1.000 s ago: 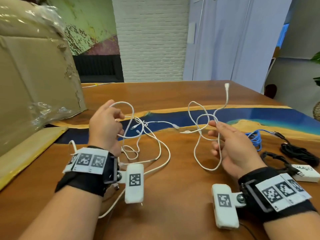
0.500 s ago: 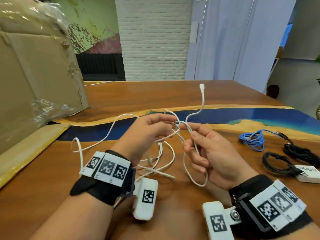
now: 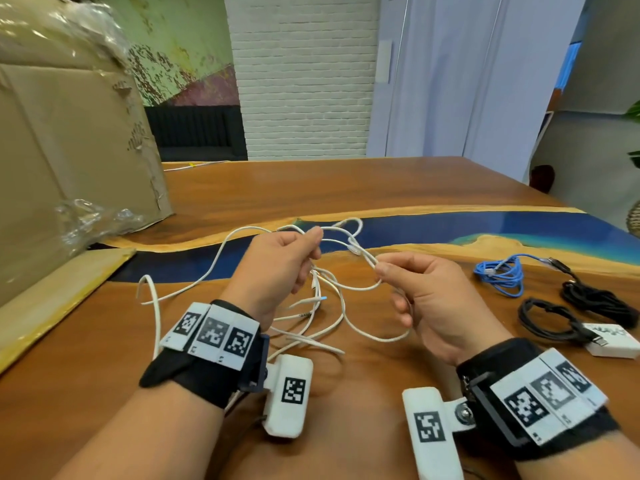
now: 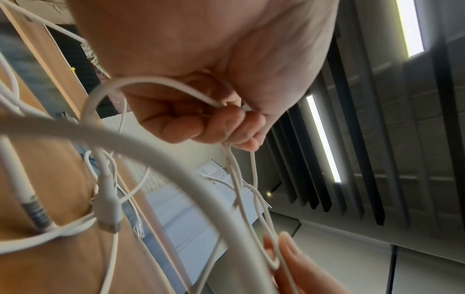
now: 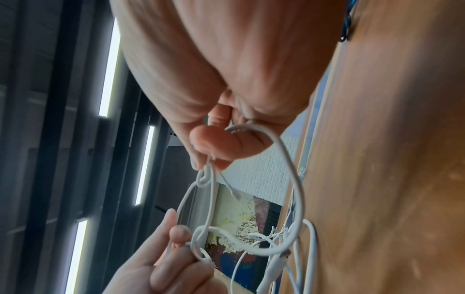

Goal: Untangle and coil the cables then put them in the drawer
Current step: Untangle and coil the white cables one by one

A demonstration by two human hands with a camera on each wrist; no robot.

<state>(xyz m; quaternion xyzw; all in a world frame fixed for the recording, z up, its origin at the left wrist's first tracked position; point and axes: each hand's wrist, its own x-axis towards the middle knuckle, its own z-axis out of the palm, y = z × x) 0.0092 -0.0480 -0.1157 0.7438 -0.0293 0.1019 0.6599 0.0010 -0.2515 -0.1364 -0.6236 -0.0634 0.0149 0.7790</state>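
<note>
A tangle of thin white cables (image 3: 329, 299) hangs between my hands above the wooden table (image 3: 346, 188). My left hand (image 3: 277, 265) pinches several white strands at its fingertips, seen close in the left wrist view (image 4: 234, 127). My right hand (image 3: 426, 289) pinches a white strand near a plug end (image 3: 355, 249), and a loop (image 3: 377, 336) droops below it. In the right wrist view the right thumb and finger (image 5: 214, 149) clamp the white cable (image 5: 289, 173). Loose white loops trail left over the table (image 3: 152, 296). No drawer is in view.
A coiled blue cable (image 3: 502, 275), two black cable bundles (image 3: 595, 303) (image 3: 547, 320) and a white adapter (image 3: 613, 339) lie at the right. A large cardboard box (image 3: 69, 150) with plastic wrap stands at the left. A blue resin strip (image 3: 450, 230) crosses the table.
The hands came together from wide apart, then eased slightly apart. The upright plug end that stood above the right hand has dropped down between the hands. The white loops have sagged lower.
</note>
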